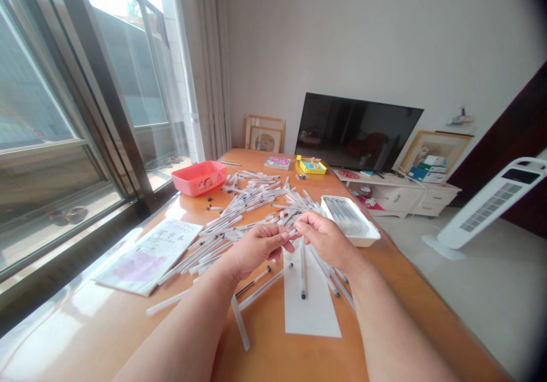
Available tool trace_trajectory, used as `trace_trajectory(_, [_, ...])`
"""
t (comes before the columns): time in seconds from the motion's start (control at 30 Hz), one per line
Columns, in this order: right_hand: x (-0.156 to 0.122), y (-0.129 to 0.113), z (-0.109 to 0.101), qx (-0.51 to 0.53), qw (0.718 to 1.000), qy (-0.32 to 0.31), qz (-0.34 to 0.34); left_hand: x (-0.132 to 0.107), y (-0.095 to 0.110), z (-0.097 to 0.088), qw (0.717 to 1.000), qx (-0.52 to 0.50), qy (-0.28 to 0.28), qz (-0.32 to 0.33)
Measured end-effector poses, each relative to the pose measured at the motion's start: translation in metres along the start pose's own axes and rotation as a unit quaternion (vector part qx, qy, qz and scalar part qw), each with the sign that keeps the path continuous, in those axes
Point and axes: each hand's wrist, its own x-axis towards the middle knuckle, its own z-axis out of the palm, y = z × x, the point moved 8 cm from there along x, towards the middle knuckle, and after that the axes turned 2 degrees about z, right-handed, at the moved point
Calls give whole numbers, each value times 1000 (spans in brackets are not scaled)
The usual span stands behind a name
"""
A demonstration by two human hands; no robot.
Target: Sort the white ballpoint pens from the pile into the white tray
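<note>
My left hand (256,248) and my right hand (325,239) meet above the middle of the wooden table (384,291), fingers pinched together around a small pen part (292,234) that is mostly hidden. A big scatter of white pens (252,199) covers the table beyond the hands. Under them lies a white sheet of paper (314,308) with one pen (302,268) on it. A white tray (351,220) holding several pens sits just right of my right hand.
A pink plastic basket (200,178) stands at the far left of the table, a printed sheet (149,254) near the window side. A yellow box (311,167) and a booklet (277,162) lie at the far edge. Beyond are a TV (356,132), a low cabinet and a white fan (491,202).
</note>
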Motion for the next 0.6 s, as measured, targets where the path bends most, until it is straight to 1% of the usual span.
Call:
trace_trajectory(0.07, [0, 1, 2, -12, 1000, 3, -9, 0, 0, 0, 1000, 4, 6, -7])
trace_trajectory(0.2, [0, 5, 1, -71, 996, 51, -18, -1, 2, 1, 999, 29, 15, -13])
trace_trajectory(0.27, [0, 6, 2, -80, 995, 60, -19, -1, 3, 2, 999, 35, 19, -13])
trace_trajectory(0.43, [0, 2, 0, -44, 998, 43, -4, -1, 4, 2, 1000, 22, 15, -9])
trace_trajectory(0.53, [0, -2, 0, -33, 999, 26, -18, -1, 3, 1, 1000, 22, 13, -10])
trace_trajectory(0.6, [0, -1, 1, -42, 998, 29, -25, 0, 2, 0, 999, 23, 17, -14])
